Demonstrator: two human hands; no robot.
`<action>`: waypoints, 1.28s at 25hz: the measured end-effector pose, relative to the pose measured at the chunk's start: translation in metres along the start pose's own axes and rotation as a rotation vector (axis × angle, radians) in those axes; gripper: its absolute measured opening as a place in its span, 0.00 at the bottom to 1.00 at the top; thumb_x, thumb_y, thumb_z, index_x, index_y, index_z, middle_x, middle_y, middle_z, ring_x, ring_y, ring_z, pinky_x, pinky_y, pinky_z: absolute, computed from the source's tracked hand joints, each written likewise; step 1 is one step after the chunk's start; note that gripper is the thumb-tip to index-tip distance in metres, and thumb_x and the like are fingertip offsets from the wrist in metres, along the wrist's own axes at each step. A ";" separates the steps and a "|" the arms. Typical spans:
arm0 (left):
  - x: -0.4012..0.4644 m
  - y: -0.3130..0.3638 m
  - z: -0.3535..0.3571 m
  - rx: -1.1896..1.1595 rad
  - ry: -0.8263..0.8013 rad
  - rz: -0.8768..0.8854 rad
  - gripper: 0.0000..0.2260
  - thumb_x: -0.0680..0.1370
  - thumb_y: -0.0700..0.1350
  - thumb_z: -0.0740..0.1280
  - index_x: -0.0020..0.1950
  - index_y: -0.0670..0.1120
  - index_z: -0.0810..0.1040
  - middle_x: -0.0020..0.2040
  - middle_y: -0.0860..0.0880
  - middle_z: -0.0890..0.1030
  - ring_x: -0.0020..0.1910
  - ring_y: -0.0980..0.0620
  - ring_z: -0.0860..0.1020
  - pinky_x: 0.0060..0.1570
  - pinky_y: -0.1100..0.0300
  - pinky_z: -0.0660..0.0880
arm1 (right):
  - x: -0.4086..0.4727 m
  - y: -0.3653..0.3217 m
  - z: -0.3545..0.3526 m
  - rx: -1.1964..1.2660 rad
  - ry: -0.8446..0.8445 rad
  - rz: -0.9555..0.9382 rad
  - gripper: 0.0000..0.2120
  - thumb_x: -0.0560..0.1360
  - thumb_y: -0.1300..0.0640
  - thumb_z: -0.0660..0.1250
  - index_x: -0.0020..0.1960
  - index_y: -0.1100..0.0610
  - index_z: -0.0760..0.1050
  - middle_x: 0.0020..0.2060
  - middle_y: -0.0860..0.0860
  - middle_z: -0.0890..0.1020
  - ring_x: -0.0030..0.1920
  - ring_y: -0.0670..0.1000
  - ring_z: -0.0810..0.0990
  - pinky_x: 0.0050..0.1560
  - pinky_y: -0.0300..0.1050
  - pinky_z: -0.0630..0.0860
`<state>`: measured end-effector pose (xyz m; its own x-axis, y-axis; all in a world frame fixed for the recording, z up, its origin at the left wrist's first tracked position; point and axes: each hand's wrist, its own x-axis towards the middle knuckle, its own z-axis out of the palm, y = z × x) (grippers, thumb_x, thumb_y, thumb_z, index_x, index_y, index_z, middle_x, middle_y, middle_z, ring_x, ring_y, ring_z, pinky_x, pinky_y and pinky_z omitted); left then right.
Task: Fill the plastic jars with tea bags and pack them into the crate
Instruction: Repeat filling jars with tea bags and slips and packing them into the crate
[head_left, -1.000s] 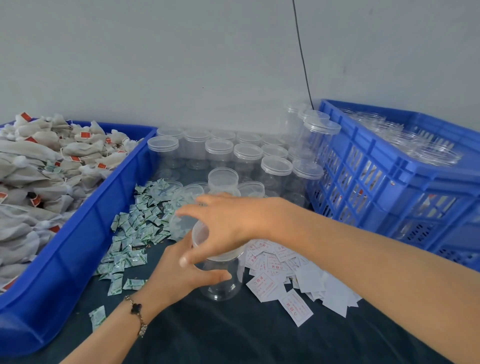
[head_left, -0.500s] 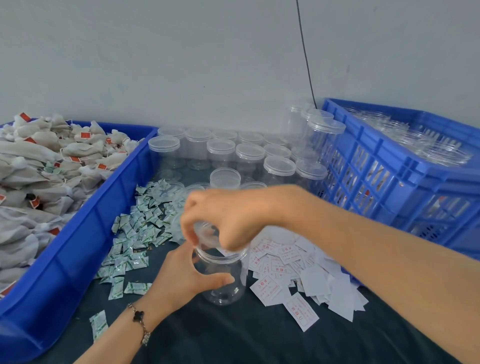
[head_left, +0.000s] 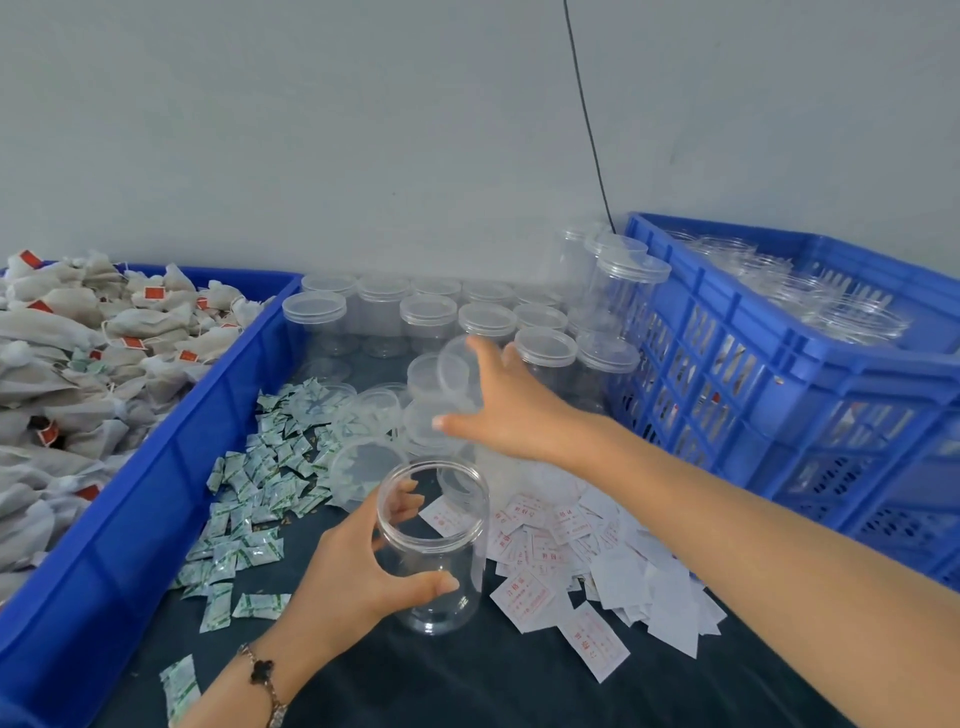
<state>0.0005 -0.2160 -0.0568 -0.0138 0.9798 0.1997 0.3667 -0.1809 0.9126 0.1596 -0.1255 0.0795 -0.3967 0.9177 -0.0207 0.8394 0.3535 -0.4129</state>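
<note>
An open clear plastic jar stands on the dark table, and my left hand grips its side. Farther back, my right hand holds the jar's clear lid above a small stack of loose lids. A blue bin on the left is heaped with tea bags. On the right stands the blue slatted crate with clear jars inside it.
Several empty lidded jars stand in rows against the back wall. Small green-white sachets lie scattered beside the bin. White paper slips with red print are piled right of the open jar. A black cable runs down the wall.
My right hand took the lid off the jar and carried it back and up toward the loose lids. The jar now stands open. My left hand kept its hold.
</note>
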 end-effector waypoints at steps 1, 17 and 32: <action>0.000 0.000 0.000 0.004 0.004 -0.005 0.40 0.51 0.63 0.78 0.62 0.61 0.71 0.55 0.61 0.80 0.58 0.68 0.74 0.57 0.70 0.69 | -0.006 0.002 0.005 -0.030 -0.037 -0.034 0.38 0.73 0.44 0.67 0.76 0.50 0.50 0.76 0.57 0.50 0.74 0.59 0.55 0.69 0.57 0.62; 0.023 0.051 -0.063 0.159 0.405 -0.039 0.39 0.55 0.64 0.79 0.61 0.67 0.65 0.53 0.69 0.73 0.52 0.64 0.74 0.47 0.62 0.69 | 0.003 -0.072 -0.007 -0.081 0.081 -0.411 0.13 0.76 0.64 0.58 0.57 0.57 0.77 0.60 0.51 0.76 0.57 0.54 0.74 0.54 0.47 0.71; 0.057 0.018 -0.083 0.380 0.681 -0.251 0.42 0.62 0.60 0.78 0.70 0.46 0.66 0.62 0.48 0.76 0.60 0.47 0.75 0.53 0.54 0.72 | 0.104 -0.103 0.033 -0.099 -0.090 -0.542 0.17 0.75 0.70 0.57 0.57 0.57 0.77 0.65 0.53 0.74 0.63 0.56 0.72 0.55 0.49 0.68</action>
<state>-0.0711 -0.1704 0.0004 -0.6544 0.6982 0.2902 0.5659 0.1978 0.8004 0.0198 -0.0725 0.0898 -0.8078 0.5823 0.0911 0.5356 0.7898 -0.2989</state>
